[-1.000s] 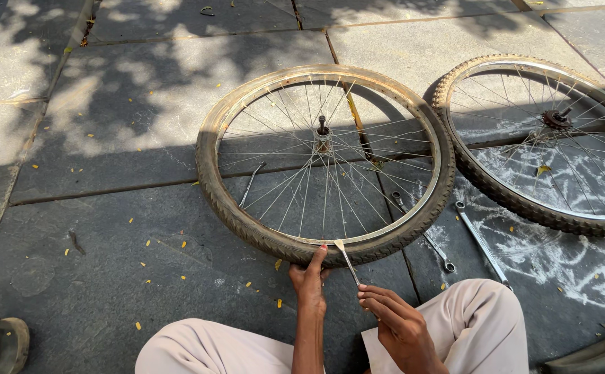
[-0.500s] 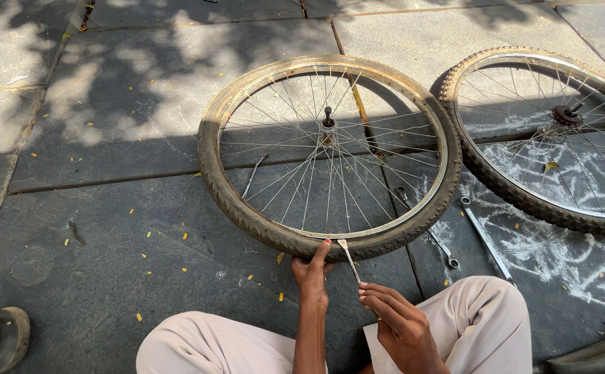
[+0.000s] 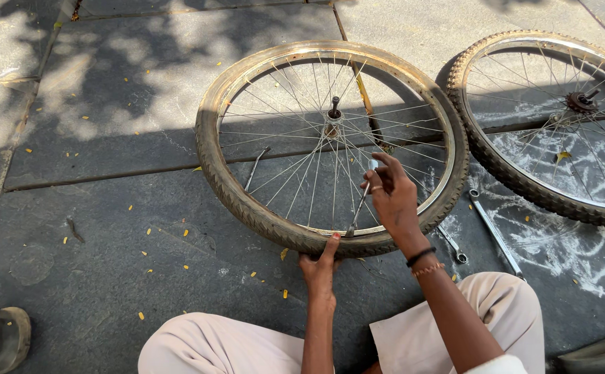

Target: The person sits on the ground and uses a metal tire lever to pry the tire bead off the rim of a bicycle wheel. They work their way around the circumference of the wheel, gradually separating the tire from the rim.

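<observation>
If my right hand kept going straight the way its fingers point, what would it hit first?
Most likely the spokes of the near wheel, just beyond the right hand holding the thin metal tool; then the hub. Depth is unclear.
</observation>
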